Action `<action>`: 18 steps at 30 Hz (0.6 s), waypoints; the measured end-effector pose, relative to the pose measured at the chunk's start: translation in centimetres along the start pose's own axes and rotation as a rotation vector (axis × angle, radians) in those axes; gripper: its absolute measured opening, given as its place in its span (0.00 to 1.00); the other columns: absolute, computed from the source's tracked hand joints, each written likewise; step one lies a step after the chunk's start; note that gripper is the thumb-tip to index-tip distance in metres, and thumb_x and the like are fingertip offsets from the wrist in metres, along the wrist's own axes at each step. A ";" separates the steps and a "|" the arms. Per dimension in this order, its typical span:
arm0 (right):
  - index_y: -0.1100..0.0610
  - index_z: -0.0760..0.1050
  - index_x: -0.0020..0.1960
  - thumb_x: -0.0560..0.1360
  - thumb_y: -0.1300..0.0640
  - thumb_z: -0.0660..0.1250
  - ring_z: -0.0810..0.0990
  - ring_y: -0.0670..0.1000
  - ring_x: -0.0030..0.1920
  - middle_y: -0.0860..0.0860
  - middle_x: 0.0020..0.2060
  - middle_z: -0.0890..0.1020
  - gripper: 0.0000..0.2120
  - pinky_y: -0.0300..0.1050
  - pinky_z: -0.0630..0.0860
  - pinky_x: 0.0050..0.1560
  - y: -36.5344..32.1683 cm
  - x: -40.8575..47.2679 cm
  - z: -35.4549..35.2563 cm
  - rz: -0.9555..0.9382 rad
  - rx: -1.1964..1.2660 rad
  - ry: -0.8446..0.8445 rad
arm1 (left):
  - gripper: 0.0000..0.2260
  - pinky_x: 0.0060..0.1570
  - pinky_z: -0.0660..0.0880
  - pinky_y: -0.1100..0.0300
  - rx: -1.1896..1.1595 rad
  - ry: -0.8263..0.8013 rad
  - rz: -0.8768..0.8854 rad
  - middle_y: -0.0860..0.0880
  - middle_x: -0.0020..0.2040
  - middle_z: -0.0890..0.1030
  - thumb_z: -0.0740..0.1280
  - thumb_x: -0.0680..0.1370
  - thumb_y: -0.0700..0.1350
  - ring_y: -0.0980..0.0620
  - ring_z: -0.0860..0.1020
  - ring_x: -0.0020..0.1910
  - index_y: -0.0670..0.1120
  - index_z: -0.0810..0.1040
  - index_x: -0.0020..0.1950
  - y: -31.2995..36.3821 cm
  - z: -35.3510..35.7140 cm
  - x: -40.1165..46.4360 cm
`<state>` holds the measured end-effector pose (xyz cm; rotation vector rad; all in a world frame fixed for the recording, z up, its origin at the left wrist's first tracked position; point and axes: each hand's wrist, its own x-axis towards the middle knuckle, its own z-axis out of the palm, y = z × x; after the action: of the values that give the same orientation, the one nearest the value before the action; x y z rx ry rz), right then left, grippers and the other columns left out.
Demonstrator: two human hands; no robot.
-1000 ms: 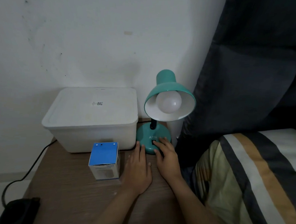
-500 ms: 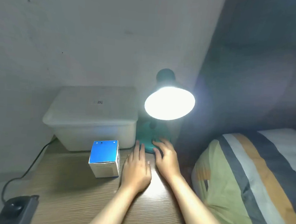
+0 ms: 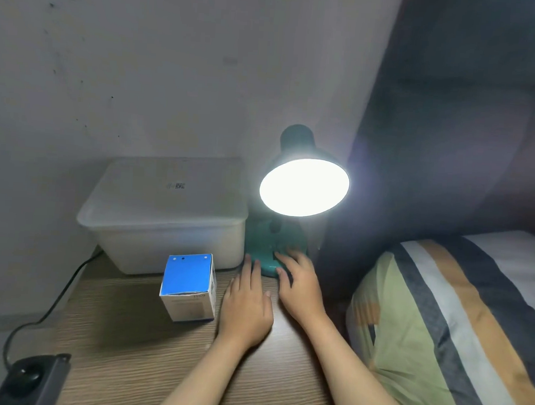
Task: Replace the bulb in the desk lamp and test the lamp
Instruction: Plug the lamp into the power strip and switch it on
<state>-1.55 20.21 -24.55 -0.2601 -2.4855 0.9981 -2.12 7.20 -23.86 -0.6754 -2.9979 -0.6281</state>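
A teal desk lamp (image 3: 295, 141) stands at the back of the wooden table (image 3: 144, 351), lit, with its shade mouth glaring white so the bulb inside is hidden. My right hand (image 3: 300, 285) rests with its fingertips on the lamp's round base (image 3: 265, 243). My left hand (image 3: 247, 304) lies flat on the table, fingers together, its tips touching the base's front edge. A small bulb box (image 3: 189, 286) with a blue top sits just left of my left hand.
A white lidded plastic bin (image 3: 165, 211) stands behind the box against the wall. A black power strip (image 3: 33, 379) with its cable lies at the table's front left corner. A striped pillow (image 3: 459, 323) lies to the right, with a dark curtain behind it.
The lamp was off a second ago and is lit now. Both hands have stayed in place at the base.
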 end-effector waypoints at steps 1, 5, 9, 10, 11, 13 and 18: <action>0.55 0.77 0.61 0.75 0.62 0.64 0.71 0.54 0.62 0.56 0.59 0.77 0.15 0.40 0.63 0.64 0.0 0.0 0.0 -0.001 -0.003 -0.004 | 0.28 0.69 0.60 0.54 0.000 0.001 0.002 0.43 0.77 0.51 0.55 0.76 0.49 0.44 0.61 0.72 0.42 0.54 0.74 -0.1 0.1 0.0; 0.54 0.76 0.63 0.75 0.61 0.63 0.70 0.53 0.63 0.56 0.60 0.76 0.16 0.39 0.63 0.64 0.1 0.0 0.0 -0.001 -0.011 -0.015 | 0.29 0.69 0.60 0.53 -0.003 0.008 0.004 0.42 0.77 0.51 0.54 0.75 0.49 0.44 0.61 0.72 0.41 0.54 0.74 -0.1 0.2 0.1; 0.54 0.76 0.63 0.76 0.61 0.63 0.70 0.53 0.63 0.55 0.59 0.76 0.16 0.39 0.63 0.64 0.0 0.1 0.1 0.002 -0.008 -0.018 | 0.29 0.69 0.60 0.54 -0.002 0.009 0.004 0.43 0.77 0.51 0.53 0.75 0.50 0.45 0.60 0.72 0.42 0.53 0.74 -0.1 0.2 0.2; 0.54 0.76 0.63 0.76 0.61 0.63 0.70 0.53 0.62 0.55 0.59 0.76 0.16 0.39 0.63 0.63 0.0 0.1 0.1 0.003 -0.006 -0.018 | 0.29 0.69 0.59 0.54 -0.003 0.013 0.007 0.43 0.77 0.50 0.54 0.75 0.49 0.45 0.60 0.73 0.42 0.53 0.74 -0.1 0.2 0.2; 0.54 0.76 0.63 0.76 0.61 0.63 0.70 0.53 0.62 0.55 0.59 0.76 0.16 0.39 0.63 0.63 0.0 0.1 0.1 0.003 -0.006 -0.019 | 0.28 0.69 0.59 0.54 -0.003 0.013 0.011 0.43 0.77 0.50 0.55 0.76 0.49 0.45 0.60 0.73 0.42 0.53 0.74 -0.2 0.3 0.2; 0.54 0.76 0.63 0.75 0.61 0.63 0.70 0.53 0.62 0.55 0.59 0.76 0.16 0.39 0.63 0.63 0.0 0.1 0.1 -0.001 -0.008 -0.018 | 0.28 0.69 0.59 0.54 -0.005 0.015 0.015 0.43 0.77 0.50 0.56 0.76 0.48 0.45 0.59 0.73 0.42 0.52 0.74 -0.2 0.4 0.2; 0.54 0.76 0.62 0.75 0.61 0.63 0.70 0.52 0.61 0.54 0.59 0.76 0.16 0.38 0.63 0.62 0.1 0.1 0.1 -0.005 -0.010 -0.016 | 0.29 0.69 0.60 0.54 -0.007 0.034 0.017 0.43 0.77 0.51 0.53 0.74 0.49 0.45 0.60 0.73 0.41 0.54 0.74 -0.3 0.4 0.2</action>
<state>-1.63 20.22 -24.61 -0.2499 -2.5047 0.9894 -2.36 7.21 -24.36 -0.6821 -2.9571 -0.6423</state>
